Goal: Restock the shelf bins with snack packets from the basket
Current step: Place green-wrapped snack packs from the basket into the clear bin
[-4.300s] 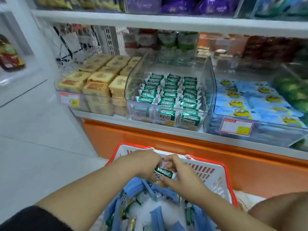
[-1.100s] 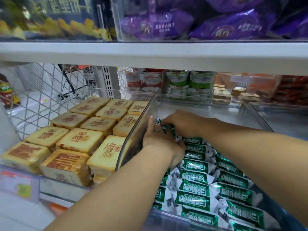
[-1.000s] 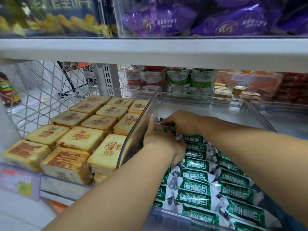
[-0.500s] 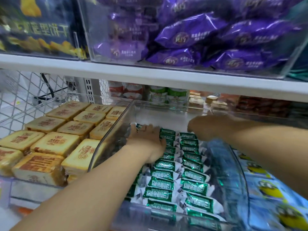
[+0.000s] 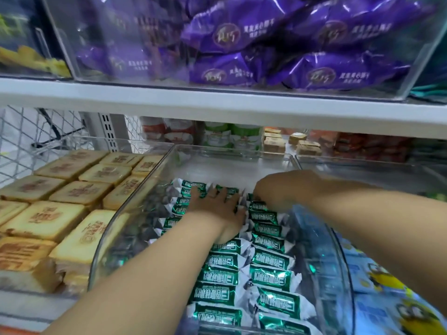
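Left hand (image 5: 217, 209) lies palm down on the green packets (image 5: 268, 261), fingers straight and spread, pointing far; it holds nothing. It covers the middle column at the far end of the stack inside the clear bin (image 5: 135, 204).

Right hand (image 5: 278, 189) enters from the right, above the bin's right wall. Its fingers are bent down onto the farthest packets of the right column, just beside the left fingertips. Blur hides whether they pinch a packet.

Packets lie flat in columns over the near and middle floor. Beyond both hands, a bare strip of floor runs to the far wall.

The upper shelf (image 5: 217, 105), carrying purple packs (image 5: 242, 44), limits room above. Yellow cakes (image 5: 72, 194) lie just left of the bin, blue packs (image 5: 377, 286) just right
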A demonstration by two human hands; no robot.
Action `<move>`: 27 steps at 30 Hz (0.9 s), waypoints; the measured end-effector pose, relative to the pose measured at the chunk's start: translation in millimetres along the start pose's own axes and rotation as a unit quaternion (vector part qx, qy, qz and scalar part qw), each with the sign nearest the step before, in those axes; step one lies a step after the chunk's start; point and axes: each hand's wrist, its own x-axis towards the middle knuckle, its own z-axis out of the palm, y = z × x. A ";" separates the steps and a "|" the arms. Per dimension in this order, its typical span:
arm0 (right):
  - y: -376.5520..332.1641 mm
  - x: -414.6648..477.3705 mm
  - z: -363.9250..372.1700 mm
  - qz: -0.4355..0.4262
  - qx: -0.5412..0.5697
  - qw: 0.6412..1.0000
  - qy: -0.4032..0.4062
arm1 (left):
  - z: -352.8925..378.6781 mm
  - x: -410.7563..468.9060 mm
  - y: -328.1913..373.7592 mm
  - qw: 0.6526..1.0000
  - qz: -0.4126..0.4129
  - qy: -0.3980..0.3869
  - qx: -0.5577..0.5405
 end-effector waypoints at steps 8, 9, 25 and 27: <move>-3.5 -27.8 -0.3 -0.032 0.009 0.999 0.042 | -5.0 -4.2 5.5 1.000 -0.009 -0.006 0.010; -3.4 -36.8 -3.0 -0.037 0.016 0.998 0.043 | -8.0 -11.2 6.3 1.000 -0.005 0.002 0.005; -69.1 -270.2 80.1 -0.185 0.315 0.869 0.334 | 3.3 -266.1 16.6 0.971 0.026 0.196 -0.137; -88.6 -276.6 109.3 -0.191 0.329 0.875 0.298 | 34.1 -282.9 27.5 0.973 0.017 0.157 -0.171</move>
